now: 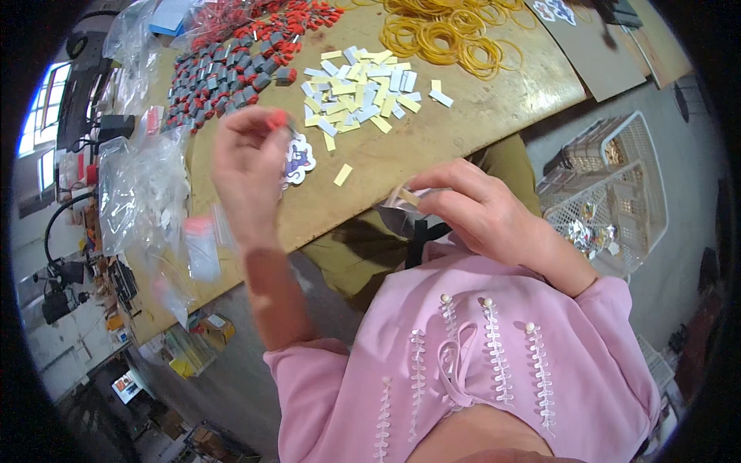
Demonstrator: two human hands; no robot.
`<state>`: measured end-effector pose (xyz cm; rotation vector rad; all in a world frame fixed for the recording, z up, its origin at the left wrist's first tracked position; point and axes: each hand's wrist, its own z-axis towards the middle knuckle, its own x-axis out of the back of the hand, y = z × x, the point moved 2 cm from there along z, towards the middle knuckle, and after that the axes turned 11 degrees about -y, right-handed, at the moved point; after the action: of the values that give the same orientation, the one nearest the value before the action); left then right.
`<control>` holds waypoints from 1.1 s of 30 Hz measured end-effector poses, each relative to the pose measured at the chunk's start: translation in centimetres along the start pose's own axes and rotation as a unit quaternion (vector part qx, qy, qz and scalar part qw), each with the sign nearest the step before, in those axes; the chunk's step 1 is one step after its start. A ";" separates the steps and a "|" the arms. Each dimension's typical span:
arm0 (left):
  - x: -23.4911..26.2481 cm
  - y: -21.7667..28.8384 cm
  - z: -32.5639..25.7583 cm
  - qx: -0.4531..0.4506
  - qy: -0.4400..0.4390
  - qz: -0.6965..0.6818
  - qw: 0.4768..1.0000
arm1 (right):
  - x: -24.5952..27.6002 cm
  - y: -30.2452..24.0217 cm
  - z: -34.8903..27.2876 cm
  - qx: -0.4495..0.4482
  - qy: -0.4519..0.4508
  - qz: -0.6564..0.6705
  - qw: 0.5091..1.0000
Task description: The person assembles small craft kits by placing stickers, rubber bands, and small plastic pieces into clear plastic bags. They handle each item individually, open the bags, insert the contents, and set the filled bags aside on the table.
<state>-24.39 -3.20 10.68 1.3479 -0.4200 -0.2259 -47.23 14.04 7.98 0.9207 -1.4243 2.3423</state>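
Note:
My left hand (245,158) is over the table, its fingers pinched on a small red-and-grey piece (278,119), blurred by motion. It resembles the pieces in the red-and-grey pile (220,73) beyond it. Beside that wrist lie white die-cut cards with a purple cartoon figure (298,160), partly covered by the hand. At the table's near edge, my right hand (482,204) grips a small clear plastic bag (400,220). A pale yellow strip (407,196) shows at the bag's mouth, by the fingertips.
A heap of yellow and white paper strips (363,89) covers the table's middle, with yellow rubber rings (448,38) behind. Clear bags (143,193) lie at the left. White plastic baskets (644,193) stand on the floor to the right.

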 end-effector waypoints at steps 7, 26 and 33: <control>-6.2 1.0 -6.2 -0.134 -0.197 0.090 0.967 | 0.4 -1.0 1.1 0.026 0.003 0.025 0.999; 1.7 -3.7 9.9 -0.106 -0.038 0.407 0.906 | 1.0 -1.3 -1.2 0.011 -0.009 0.036 0.999; -1.0 -5.1 14.2 -0.075 -0.051 0.601 0.794 | 0.9 -0.3 -2.0 -0.007 -0.006 0.054 0.998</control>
<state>-30.86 -16.59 7.82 0.6986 -1.2376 0.7257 -48.54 15.79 8.09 0.8770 -1.5308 2.4031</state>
